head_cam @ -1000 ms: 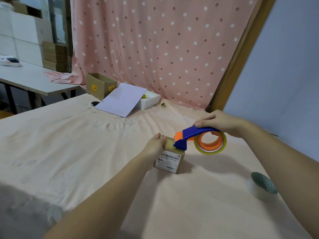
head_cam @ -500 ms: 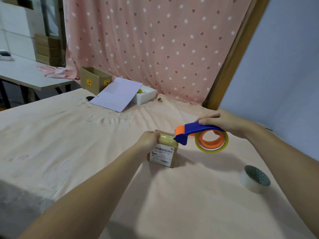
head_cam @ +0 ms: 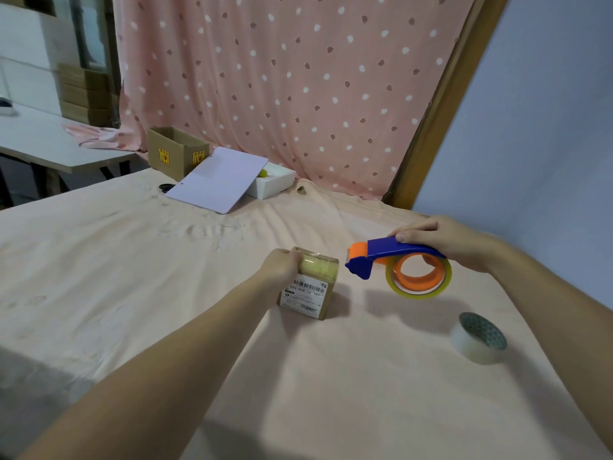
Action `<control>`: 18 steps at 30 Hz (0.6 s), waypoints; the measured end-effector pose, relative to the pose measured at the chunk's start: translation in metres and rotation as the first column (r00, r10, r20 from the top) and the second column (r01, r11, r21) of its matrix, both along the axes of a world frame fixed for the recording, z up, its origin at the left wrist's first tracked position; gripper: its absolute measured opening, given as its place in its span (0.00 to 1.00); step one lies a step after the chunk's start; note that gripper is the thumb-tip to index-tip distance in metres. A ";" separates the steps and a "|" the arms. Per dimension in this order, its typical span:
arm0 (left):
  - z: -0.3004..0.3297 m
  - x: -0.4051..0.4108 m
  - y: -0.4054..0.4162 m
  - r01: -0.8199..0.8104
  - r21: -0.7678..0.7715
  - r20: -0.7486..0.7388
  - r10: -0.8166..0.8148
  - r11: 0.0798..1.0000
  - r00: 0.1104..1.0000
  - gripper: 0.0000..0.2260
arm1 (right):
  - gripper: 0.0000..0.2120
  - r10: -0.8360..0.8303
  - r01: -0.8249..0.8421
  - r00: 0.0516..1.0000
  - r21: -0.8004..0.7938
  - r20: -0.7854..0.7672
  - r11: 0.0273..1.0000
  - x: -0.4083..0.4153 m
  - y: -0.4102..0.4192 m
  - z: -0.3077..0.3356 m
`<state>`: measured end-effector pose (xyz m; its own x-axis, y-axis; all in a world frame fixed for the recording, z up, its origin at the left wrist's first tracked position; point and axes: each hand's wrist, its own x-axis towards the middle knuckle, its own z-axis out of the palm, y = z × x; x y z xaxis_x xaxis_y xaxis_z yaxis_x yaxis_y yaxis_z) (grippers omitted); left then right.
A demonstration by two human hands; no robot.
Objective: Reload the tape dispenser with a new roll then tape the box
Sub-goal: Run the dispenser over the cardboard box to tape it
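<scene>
Box [head_cam: 311, 284] sits mid-cloth, left hand [head_cam: 282, 265] gripping its far side. Right hand [head_cam: 442, 240] grasps the loaded dispenser [head_cam: 396, 265] beside it; tape could wrinkle if the box slips.

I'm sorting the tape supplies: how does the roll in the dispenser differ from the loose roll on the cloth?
The roll in the dispenser looks yellowish and stands on edge, held in the air by the right hand. The loose roll looks whitish and lies tilted on the cloth, untouched. The mounted roll surrounds an orange hub; the loose roll's core looks dark green. Both are see-through tape.
</scene>
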<state>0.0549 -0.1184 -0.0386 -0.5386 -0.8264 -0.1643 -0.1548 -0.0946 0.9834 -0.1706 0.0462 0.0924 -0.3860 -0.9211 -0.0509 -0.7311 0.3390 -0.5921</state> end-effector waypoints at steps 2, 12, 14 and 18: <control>0.000 0.001 0.001 0.007 -0.013 0.015 -0.007 1.000 1.000 0.16 | 0.18 -0.004 0.004 1.000 -0.012 -0.011 1.000 -0.002 0.005 0.001; 0.014 0.000 -0.009 0.109 -0.062 0.098 -0.103 0.992 0.990 0.13 | 0.11 -0.102 0.110 0.989 -0.068 0.110 0.992 0.011 0.023 -0.010; 0.020 -0.004 -0.015 0.144 -0.119 0.158 -0.125 0.982 0.980 0.13 | 0.11 -0.143 0.156 0.982 -0.102 0.125 0.983 0.020 0.029 -0.013; 0.027 -0.012 -0.024 0.236 -0.313 0.332 -0.127 0.920 0.935 0.23 | 0.10 -0.130 0.155 0.977 -0.146 0.167 0.977 0.040 0.044 -0.028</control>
<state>0.0432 -0.1424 -0.0117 -0.6551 -0.7527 -0.0665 -0.4283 0.2974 0.8533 -0.1304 0.0906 0.0640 -0.5125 -0.8585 0.0200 -0.5764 0.3267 -0.7490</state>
